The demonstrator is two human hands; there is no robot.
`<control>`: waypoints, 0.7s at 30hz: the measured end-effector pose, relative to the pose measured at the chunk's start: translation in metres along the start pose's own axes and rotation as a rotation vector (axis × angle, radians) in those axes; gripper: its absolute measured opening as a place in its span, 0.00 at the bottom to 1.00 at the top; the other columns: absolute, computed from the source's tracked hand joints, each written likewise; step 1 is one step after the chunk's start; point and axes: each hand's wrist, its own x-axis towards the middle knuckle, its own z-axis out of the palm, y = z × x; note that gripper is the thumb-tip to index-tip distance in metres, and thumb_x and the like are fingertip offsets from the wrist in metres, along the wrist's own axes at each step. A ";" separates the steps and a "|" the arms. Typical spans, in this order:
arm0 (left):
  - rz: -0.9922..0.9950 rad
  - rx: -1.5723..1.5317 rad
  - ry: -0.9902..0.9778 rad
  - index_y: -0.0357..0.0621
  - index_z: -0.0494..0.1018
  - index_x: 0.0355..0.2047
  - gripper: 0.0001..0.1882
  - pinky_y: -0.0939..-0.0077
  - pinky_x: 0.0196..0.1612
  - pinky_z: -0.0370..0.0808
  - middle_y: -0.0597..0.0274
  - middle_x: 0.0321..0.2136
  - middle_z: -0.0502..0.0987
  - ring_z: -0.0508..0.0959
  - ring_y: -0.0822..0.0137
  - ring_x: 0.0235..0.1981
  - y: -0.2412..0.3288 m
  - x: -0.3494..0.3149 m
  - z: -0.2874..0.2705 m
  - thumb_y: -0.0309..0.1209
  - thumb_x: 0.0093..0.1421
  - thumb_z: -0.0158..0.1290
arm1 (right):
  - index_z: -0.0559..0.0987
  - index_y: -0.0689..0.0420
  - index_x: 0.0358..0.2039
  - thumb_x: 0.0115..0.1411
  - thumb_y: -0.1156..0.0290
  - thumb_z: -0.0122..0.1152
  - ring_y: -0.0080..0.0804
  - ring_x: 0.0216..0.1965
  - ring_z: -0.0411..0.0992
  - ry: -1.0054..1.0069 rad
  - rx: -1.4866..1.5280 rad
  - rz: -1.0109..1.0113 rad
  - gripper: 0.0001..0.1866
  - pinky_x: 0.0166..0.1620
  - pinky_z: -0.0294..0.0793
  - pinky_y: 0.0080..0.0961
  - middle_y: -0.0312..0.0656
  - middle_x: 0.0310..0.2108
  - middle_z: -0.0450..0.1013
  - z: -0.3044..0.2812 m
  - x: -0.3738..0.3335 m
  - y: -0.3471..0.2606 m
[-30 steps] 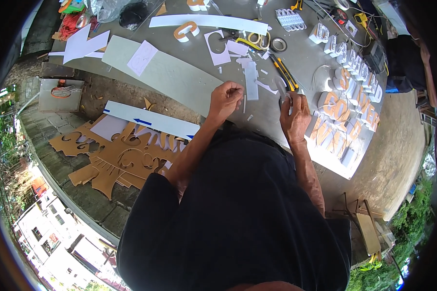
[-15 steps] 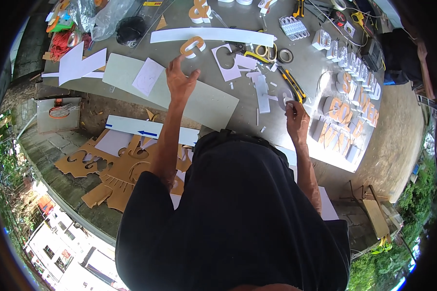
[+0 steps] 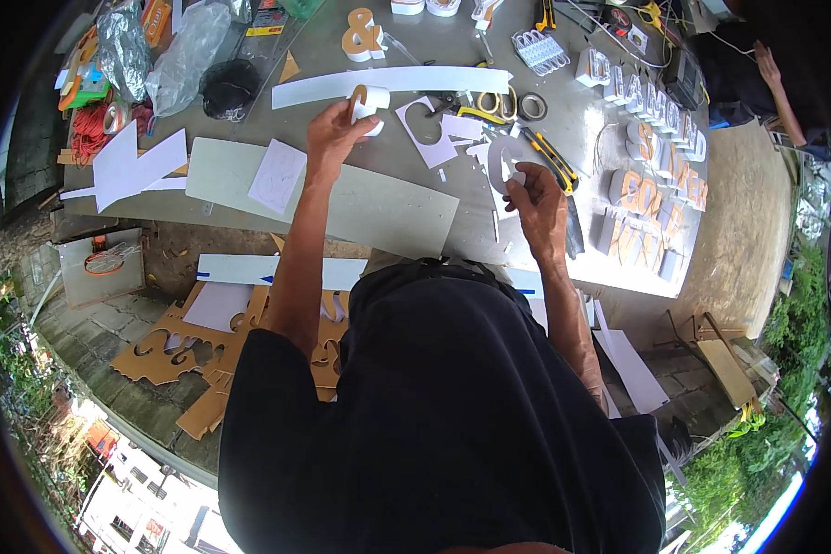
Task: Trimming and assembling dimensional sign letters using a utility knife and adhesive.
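Observation:
My left hand grips a curved block letter with a brown face and white sides, tilted up off the table. Between the fingers and thumb of my right hand is a thin curved white cutout, raised over paper scraps. A white sheet with a round opening lies between the two hands. Just beyond the left hand stretches a long white strip. A yellow and black box cutter rests beside the right hand, with yellow-handled scissors and a tape roll farther off.
Finished block letters stand in rows at the right. Plastic bags and red cord crowd the far left. A pale board lies along the near table edge. Another person's arm shows at far right.
My left hand has closed on the curved letter and tilted it up. My right hand has lifted the thin curved cutout and brought it leftward.

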 end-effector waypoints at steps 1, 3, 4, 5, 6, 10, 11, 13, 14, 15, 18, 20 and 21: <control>0.002 0.001 0.001 0.38 0.73 0.53 0.25 0.63 0.47 0.80 0.53 0.42 0.80 0.81 0.60 0.43 -0.003 -0.006 0.000 0.34 0.57 0.64 | 0.77 0.62 0.48 0.59 0.75 0.61 0.27 0.30 0.78 0.064 -0.103 -0.086 0.16 0.35 0.78 0.25 0.41 0.28 0.77 0.004 0.000 -0.004; -0.062 -0.609 -0.209 0.40 0.69 0.58 0.23 0.62 0.47 0.81 0.54 0.46 0.79 0.80 0.59 0.47 -0.002 -0.027 0.008 0.29 0.63 0.56 | 0.77 0.60 0.48 0.58 0.77 0.61 0.29 0.28 0.78 0.095 -0.201 -0.215 0.15 0.34 0.78 0.26 0.43 0.29 0.77 0.011 -0.002 -0.027; -0.062 -0.608 -0.203 0.40 0.69 0.58 0.23 0.62 0.47 0.81 0.54 0.46 0.79 0.80 0.59 0.47 -0.002 -0.038 0.016 0.29 0.63 0.56 | 0.77 0.60 0.47 0.59 0.78 0.61 0.30 0.28 0.77 0.136 -0.230 -0.332 0.15 0.33 0.77 0.27 0.43 0.29 0.76 0.016 -0.003 -0.039; -0.060 -0.741 -0.274 0.42 0.65 0.62 0.25 0.60 0.47 0.81 0.52 0.50 0.76 0.78 0.57 0.50 0.001 -0.053 0.026 0.28 0.64 0.54 | 0.77 0.60 0.47 0.59 0.79 0.60 0.31 0.28 0.77 0.175 -0.258 -0.449 0.15 0.32 0.76 0.27 0.44 0.30 0.76 0.021 -0.006 -0.049; -0.055 -0.874 -0.352 0.44 0.61 0.65 0.28 0.59 0.48 0.81 0.51 0.54 0.73 0.76 0.56 0.54 0.005 -0.062 0.036 0.26 0.65 0.51 | 0.77 0.60 0.47 0.59 0.79 0.60 0.31 0.28 0.77 0.172 -0.257 -0.450 0.15 0.32 0.76 0.27 0.44 0.30 0.76 0.026 -0.007 -0.054; -0.102 -1.072 -0.483 0.50 0.53 0.70 0.33 0.52 0.52 0.78 0.54 0.63 0.63 0.69 0.53 0.61 0.014 -0.089 0.068 0.27 0.66 0.49 | 0.78 0.58 0.48 0.56 0.81 0.65 0.39 0.30 0.75 0.282 -0.478 -0.771 0.18 0.32 0.76 0.34 0.44 0.34 0.74 0.042 -0.007 -0.062; -0.097 -1.074 -0.476 0.50 0.53 0.70 0.33 0.52 0.52 0.78 0.54 0.63 0.63 0.69 0.53 0.61 0.015 -0.094 0.073 0.27 0.66 0.49 | 0.78 0.58 0.48 0.56 0.81 0.65 0.39 0.30 0.75 0.277 -0.476 -0.777 0.18 0.32 0.76 0.34 0.44 0.34 0.74 0.044 -0.007 -0.062; -0.128 -1.206 -0.505 0.51 0.53 0.70 0.32 0.51 0.55 0.75 0.55 0.63 0.64 0.69 0.54 0.61 0.018 -0.104 0.085 0.30 0.67 0.48 | 0.77 0.58 0.49 0.54 0.83 0.65 0.41 0.36 0.74 0.211 -0.508 -0.919 0.20 0.35 0.76 0.35 0.44 0.36 0.74 0.043 -0.009 -0.056; -0.148 -1.242 -0.503 0.50 0.54 0.70 0.31 0.53 0.57 0.73 0.55 0.62 0.65 0.69 0.56 0.60 0.020 -0.106 0.090 0.32 0.68 0.47 | 0.78 0.57 0.49 0.53 0.82 0.66 0.41 0.38 0.73 0.132 -0.552 -0.903 0.21 0.36 0.76 0.35 0.43 0.38 0.73 0.040 -0.013 -0.053; -0.139 -1.240 -0.500 0.50 0.54 0.70 0.31 0.53 0.57 0.73 0.55 0.62 0.65 0.69 0.56 0.60 0.021 -0.109 0.093 0.32 0.68 0.47 | 0.78 0.57 0.49 0.53 0.82 0.66 0.41 0.38 0.73 0.132 -0.547 -0.911 0.21 0.36 0.76 0.35 0.43 0.38 0.73 0.037 -0.017 -0.051; -0.186 -1.244 -0.490 0.48 0.58 0.68 0.28 0.58 0.57 0.73 0.57 0.62 0.66 0.71 0.59 0.59 0.017 -0.117 0.103 0.36 0.69 0.47 | 0.77 0.57 0.50 0.53 0.77 0.69 0.41 0.38 0.73 -0.021 -0.530 -0.979 0.22 0.38 0.76 0.36 0.43 0.41 0.71 0.027 -0.027 -0.042; -0.189 -1.106 -0.462 0.45 0.61 0.65 0.26 0.61 0.56 0.74 0.58 0.59 0.70 0.72 0.62 0.58 0.017 -0.121 0.114 0.38 0.69 0.49 | 0.77 0.59 0.50 0.52 0.76 0.69 0.41 0.40 0.73 -0.080 -0.521 -1.012 0.23 0.40 0.77 0.36 0.43 0.41 0.70 0.015 -0.031 -0.038; -0.187 -1.103 -0.463 0.45 0.61 0.65 0.26 0.61 0.56 0.74 0.58 0.59 0.70 0.72 0.62 0.58 0.019 -0.123 0.121 0.38 0.69 0.49 | 0.76 0.61 0.51 0.52 0.74 0.69 0.42 0.42 0.72 -0.140 -0.517 -1.038 0.24 0.43 0.77 0.37 0.44 0.42 0.69 0.009 -0.032 -0.036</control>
